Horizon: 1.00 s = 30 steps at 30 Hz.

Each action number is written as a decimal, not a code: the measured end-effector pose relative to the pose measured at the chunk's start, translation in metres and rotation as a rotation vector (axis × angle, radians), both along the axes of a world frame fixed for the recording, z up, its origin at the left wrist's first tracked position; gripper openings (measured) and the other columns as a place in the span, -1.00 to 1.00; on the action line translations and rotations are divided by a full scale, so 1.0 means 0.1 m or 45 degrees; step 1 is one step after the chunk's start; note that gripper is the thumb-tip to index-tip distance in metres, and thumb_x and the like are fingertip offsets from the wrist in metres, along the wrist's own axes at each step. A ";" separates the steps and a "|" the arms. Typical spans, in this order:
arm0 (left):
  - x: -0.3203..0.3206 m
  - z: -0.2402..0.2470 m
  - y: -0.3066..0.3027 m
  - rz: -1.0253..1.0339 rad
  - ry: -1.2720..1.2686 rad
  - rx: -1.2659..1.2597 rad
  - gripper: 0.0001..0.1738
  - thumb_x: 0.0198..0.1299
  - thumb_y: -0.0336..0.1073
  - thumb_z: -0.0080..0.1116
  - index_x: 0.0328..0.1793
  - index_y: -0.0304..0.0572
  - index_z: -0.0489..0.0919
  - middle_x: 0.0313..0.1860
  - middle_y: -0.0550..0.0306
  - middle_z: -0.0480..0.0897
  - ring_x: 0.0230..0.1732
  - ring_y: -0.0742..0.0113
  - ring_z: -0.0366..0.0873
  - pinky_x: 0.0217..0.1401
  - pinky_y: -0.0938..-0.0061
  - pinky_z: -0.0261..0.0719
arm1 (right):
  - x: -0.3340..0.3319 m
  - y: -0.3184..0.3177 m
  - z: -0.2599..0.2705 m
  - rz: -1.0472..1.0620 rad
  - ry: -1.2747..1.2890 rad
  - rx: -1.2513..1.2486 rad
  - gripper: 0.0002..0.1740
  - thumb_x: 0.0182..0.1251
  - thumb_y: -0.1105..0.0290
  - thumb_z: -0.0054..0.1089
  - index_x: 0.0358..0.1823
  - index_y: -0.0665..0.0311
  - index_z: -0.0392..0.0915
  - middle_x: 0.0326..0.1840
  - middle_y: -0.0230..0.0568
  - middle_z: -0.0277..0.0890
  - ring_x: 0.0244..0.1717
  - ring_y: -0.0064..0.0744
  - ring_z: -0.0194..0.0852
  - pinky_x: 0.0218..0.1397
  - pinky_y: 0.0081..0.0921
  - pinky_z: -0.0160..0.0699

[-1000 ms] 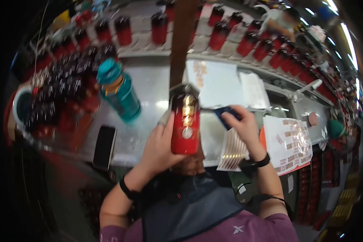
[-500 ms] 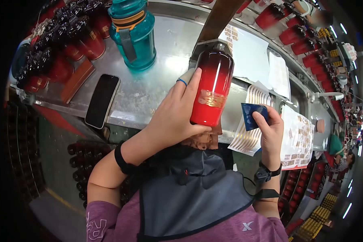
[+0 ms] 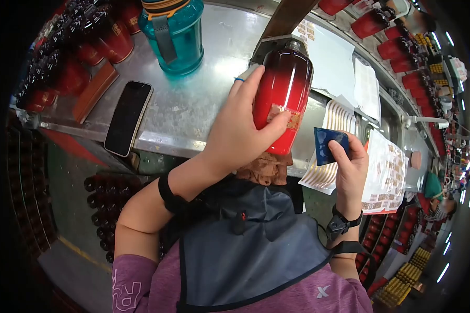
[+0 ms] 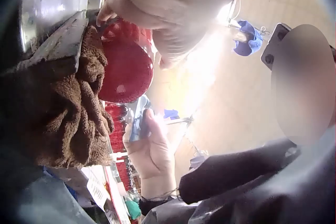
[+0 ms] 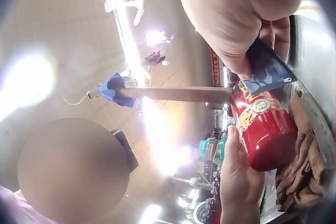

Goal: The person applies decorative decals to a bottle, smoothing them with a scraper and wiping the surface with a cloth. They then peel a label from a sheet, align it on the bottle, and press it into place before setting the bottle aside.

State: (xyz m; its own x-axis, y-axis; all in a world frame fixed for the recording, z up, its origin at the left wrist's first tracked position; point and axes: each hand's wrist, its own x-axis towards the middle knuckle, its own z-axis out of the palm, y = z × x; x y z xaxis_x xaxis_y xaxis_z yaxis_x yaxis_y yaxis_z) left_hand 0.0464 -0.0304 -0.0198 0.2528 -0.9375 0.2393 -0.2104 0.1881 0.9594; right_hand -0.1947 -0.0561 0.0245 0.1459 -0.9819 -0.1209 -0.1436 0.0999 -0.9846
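A glossy red bottle (image 3: 284, 88), dark toward its neck, lies tilted at the table's near edge with a gold decal on its side. Around it curls the left hand (image 3: 240, 120), the thumb over the decal. Between thumb and fingers the right hand (image 3: 351, 169) pinches a dark blue flat piece (image 3: 329, 145), apart from the bottle in the head view. The bottle's round red base (image 4: 126, 71) faces the left wrist view. In the right wrist view a round emblem shows on the bottle (image 5: 268, 129), near the blue piece (image 5: 266, 69).
A brown cloth (image 3: 262, 169) hangs below the bottle. To the left are a phone (image 3: 129, 119), a teal jug (image 3: 177, 44) and many red bottles (image 3: 109, 44). Striped decal sheets (image 3: 326, 169) and a printed sheet (image 3: 386, 172) lie right, beside a sink tap (image 3: 428, 123).
The left thumb has moved from the bottle's lower end onto the decal. Earlier, the bottle turned, its decal going from lengthwise to crosswise, and the right hand lifted the blue piece off the table area.
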 end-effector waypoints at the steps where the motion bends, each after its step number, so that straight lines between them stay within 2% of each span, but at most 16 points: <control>1: 0.01 0.00 0.01 -0.003 0.002 0.005 -0.12 0.16 -0.20 0.36 0.50 -0.49 0.20 0.17 -0.30 0.47 0.17 -0.08 0.54 0.22 0.25 0.54 | 0.00 0.01 0.00 -0.002 -0.001 -0.007 -0.75 0.33 0.58 0.31 0.02 0.44 0.60 -0.15 -0.31 0.65 -0.17 -0.63 0.58 -0.06 -0.65 0.59; 3: 0.05 -0.01 0.03 -0.013 0.223 0.000 -0.28 0.23 -0.32 0.24 0.47 -0.48 0.27 0.20 -0.23 0.49 0.16 0.00 0.56 0.22 0.28 0.56 | -0.02 0.01 -0.01 -0.009 -0.001 -0.013 -0.74 0.33 0.58 0.31 0.02 0.44 0.60 -0.14 -0.31 0.66 -0.17 -0.62 0.58 -0.05 -0.65 0.59; 4: 0.07 -0.02 0.03 -0.015 0.224 0.003 -0.28 0.23 -0.32 0.24 0.47 -0.48 0.27 0.20 -0.23 0.49 0.16 0.00 0.56 0.22 0.28 0.56 | -0.04 0.01 -0.03 -0.011 -0.002 -0.029 -0.74 0.33 0.58 0.31 0.03 0.44 0.60 -0.14 -0.31 0.66 -0.17 -0.62 0.58 -0.04 -0.65 0.59; 6: 0.13 -0.04 0.04 -0.076 0.673 0.119 -0.37 0.30 -0.37 0.14 0.46 -0.46 0.30 0.26 -0.21 0.51 0.21 0.06 0.55 0.25 0.31 0.56 | -0.06 0.01 -0.04 -0.013 -0.004 -0.041 -0.74 0.33 0.58 0.31 0.03 0.43 0.60 -0.13 -0.30 0.66 -0.16 -0.62 0.59 -0.04 -0.65 0.59; 7: 0.19 -0.03 0.04 -0.119 0.782 0.186 -0.37 0.34 -0.31 0.16 0.45 -0.49 0.30 0.28 -0.24 0.51 0.27 0.15 0.52 0.22 0.38 0.56 | -0.06 0.01 -0.04 -0.021 -0.020 -0.036 -0.74 0.33 0.58 0.31 0.04 0.43 0.60 -0.13 -0.30 0.66 -0.16 -0.62 0.59 -0.03 -0.65 0.58; 8: 0.20 0.00 0.04 -0.117 0.783 0.188 -0.37 0.34 -0.31 0.16 0.45 -0.49 0.30 0.28 -0.24 0.51 0.27 0.15 0.52 0.22 0.38 0.56 | -0.06 0.01 -0.05 -0.029 -0.036 -0.030 -0.73 0.33 0.57 0.31 0.04 0.43 0.60 -0.13 -0.31 0.66 -0.15 -0.62 0.59 -0.02 -0.66 0.58; 10: 0.20 0.09 0.02 -0.139 1.064 0.311 -0.29 0.34 -0.22 0.22 0.46 -0.54 0.26 0.24 -0.26 0.54 0.28 0.21 0.52 0.21 0.41 0.57 | -0.05 0.02 -0.05 -0.033 -0.042 -0.031 -0.73 0.33 0.57 0.32 0.04 0.43 0.60 -0.12 -0.31 0.66 -0.15 -0.62 0.59 -0.02 -0.66 0.57; 11: 0.14 0.07 0.02 -0.134 1.067 0.311 -0.29 0.34 -0.22 0.22 0.46 -0.54 0.26 0.24 -0.26 0.54 0.28 0.21 0.52 0.21 0.41 0.57 | -0.04 0.02 -0.06 -0.040 -0.048 -0.035 -0.73 0.33 0.57 0.32 0.04 0.43 0.60 -0.12 -0.31 0.66 -0.15 -0.62 0.59 -0.01 -0.66 0.57; 13: 0.01 -0.01 0.02 -0.134 0.590 0.217 -0.17 0.32 -0.12 0.29 0.48 -0.58 0.20 0.23 -0.25 0.55 0.25 0.27 0.54 0.21 0.44 0.56 | -0.03 0.03 -0.04 -0.034 -0.051 -0.029 -0.73 0.33 0.57 0.32 0.04 0.43 0.60 -0.12 -0.30 0.66 -0.15 -0.62 0.59 -0.01 -0.66 0.57; 20: 0.08 -0.12 0.03 -0.233 0.745 0.230 -0.09 0.29 -0.08 0.32 0.54 -0.54 0.14 0.29 -0.29 0.50 0.25 0.17 0.54 0.28 0.39 0.51 | -0.03 0.05 -0.03 -0.048 -0.034 -0.027 -0.73 0.33 0.57 0.31 0.04 0.44 0.60 -0.13 -0.29 0.66 -0.15 -0.62 0.59 0.00 -0.66 0.57; 23: 0.13 -0.22 0.07 -0.187 0.641 0.274 -0.14 0.31 -0.12 0.30 0.55 -0.48 0.18 0.30 -0.26 0.50 0.28 0.16 0.52 0.32 0.39 0.48 | -0.03 0.04 -0.05 -0.044 -0.035 -0.028 -0.73 0.33 0.58 0.30 0.05 0.45 0.59 -0.12 -0.28 0.66 -0.15 -0.62 0.59 0.00 -0.65 0.58; 26: 0.23 -0.13 0.11 -0.220 0.809 0.350 -0.25 0.37 -0.11 0.24 0.52 -0.45 0.27 0.29 -0.16 0.52 0.29 0.26 0.49 0.34 0.41 0.45 | -0.03 0.03 -0.07 -0.057 -0.048 -0.047 -0.72 0.34 0.59 0.29 0.06 0.46 0.59 -0.11 -0.27 0.66 -0.15 -0.61 0.60 0.00 -0.65 0.58; 28: 0.29 -0.09 0.14 -0.256 0.831 0.371 -0.41 0.50 -0.21 0.03 0.52 -0.40 0.28 0.30 -0.05 0.53 0.38 0.36 0.39 0.41 0.44 0.38 | -0.07 0.03 -0.10 -0.039 -0.041 -0.035 -0.72 0.36 0.58 0.25 0.08 0.46 0.57 -0.08 -0.25 0.66 -0.11 -0.58 0.60 0.03 -0.62 0.58; 30: 0.24 -0.11 0.14 -0.209 0.899 0.331 -0.39 0.47 -0.13 0.08 0.48 -0.44 0.33 0.26 -0.03 0.56 0.31 0.38 0.44 0.37 0.45 0.41 | -0.07 0.02 -0.11 -0.014 -0.034 -0.020 -0.72 0.39 0.58 0.21 0.10 0.47 0.56 -0.05 -0.22 0.65 -0.07 -0.55 0.60 0.07 -0.59 0.57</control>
State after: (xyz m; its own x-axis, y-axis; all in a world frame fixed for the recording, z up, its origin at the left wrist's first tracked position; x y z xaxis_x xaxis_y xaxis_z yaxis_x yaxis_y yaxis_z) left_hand 0.0705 -0.0167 -0.0310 0.1163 -0.9802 -0.1606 0.4798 -0.0861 0.8731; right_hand -0.2017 -0.0536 0.0137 0.1378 -0.9852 -0.1017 -0.1161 0.0859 -0.9895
